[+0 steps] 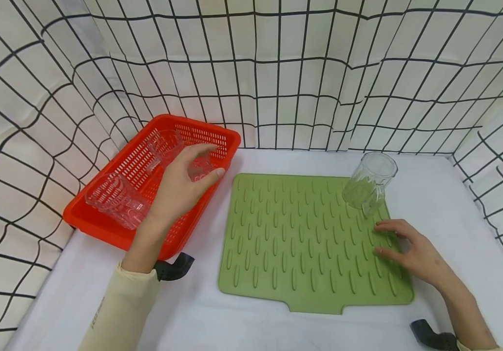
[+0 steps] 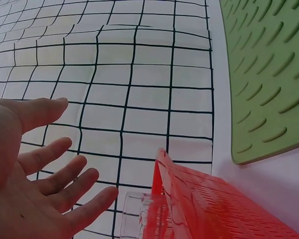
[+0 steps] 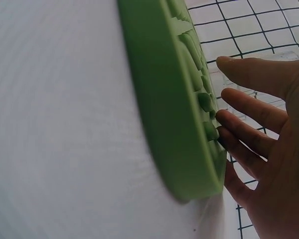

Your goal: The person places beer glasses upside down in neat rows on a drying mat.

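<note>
My left hand (image 1: 180, 183) hovers over the red plastic basket (image 1: 231, 140), thumb and fingers spread and nothing between them. Inside the basket lie clear glass mugs: one (image 1: 117, 199) at the near left, another (image 1: 165, 144) at the back, and clear glass (image 1: 202, 165) partly hidden behind my left hand. At the right edge of the green mat (image 1: 278, 287), my right hand (image 1: 420, 256) has its fingers loosely bent and holds nothing. Just beyond it, a clear glass mug (image 1: 369, 181) stands on the mat's back right corner, its handle toward me.
A black wire grid (image 1: 278, 78) with white sheeting behind it encloses the back and both sides. White cloth (image 1: 251, 326) covers the table under the mat and basket. The basket sits at the left, angled, close to the grid.
</note>
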`<state>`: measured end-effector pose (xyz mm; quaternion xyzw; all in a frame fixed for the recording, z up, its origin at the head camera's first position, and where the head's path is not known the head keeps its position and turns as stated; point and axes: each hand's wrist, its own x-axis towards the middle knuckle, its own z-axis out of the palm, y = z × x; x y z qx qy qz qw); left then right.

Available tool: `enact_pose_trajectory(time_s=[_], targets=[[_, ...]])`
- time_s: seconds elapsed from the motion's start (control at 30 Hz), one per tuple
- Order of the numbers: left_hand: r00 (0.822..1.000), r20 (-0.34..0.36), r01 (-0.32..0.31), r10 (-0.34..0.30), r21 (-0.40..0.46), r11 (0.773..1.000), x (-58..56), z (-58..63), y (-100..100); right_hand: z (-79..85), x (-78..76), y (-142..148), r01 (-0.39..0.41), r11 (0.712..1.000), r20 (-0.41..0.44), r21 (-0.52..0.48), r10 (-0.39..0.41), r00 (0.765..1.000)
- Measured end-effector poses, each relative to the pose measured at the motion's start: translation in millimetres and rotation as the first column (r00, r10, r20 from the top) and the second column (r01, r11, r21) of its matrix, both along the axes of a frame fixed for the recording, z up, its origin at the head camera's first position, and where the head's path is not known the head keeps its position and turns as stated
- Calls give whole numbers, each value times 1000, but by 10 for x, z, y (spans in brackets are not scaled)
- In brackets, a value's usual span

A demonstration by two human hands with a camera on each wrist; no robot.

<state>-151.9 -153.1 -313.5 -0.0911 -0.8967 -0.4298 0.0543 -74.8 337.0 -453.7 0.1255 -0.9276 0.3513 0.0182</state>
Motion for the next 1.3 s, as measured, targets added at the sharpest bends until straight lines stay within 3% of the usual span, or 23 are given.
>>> enact_pose_trajectory(time_s=[0.27,0.6,0.9,1.3], targets=[[999,27,-34,34,-1,999,-112,20,-96,-3,-4,1,-6,1000,0,-12,6,1000],[994,66,-87,92,-83,993,-276,-4,-245,-23,-8,-3,-10,1000,-2,-18,10,1000],[992,52,-107,111,-87,990,-375,-38,-320,-42,-14,0,-9,1000,-3,-17,9,1000],[981,45,-184,189,-101,978,-475,-11,-384,-41,-13,22,-6,1000,-5,-21,6,1000]])
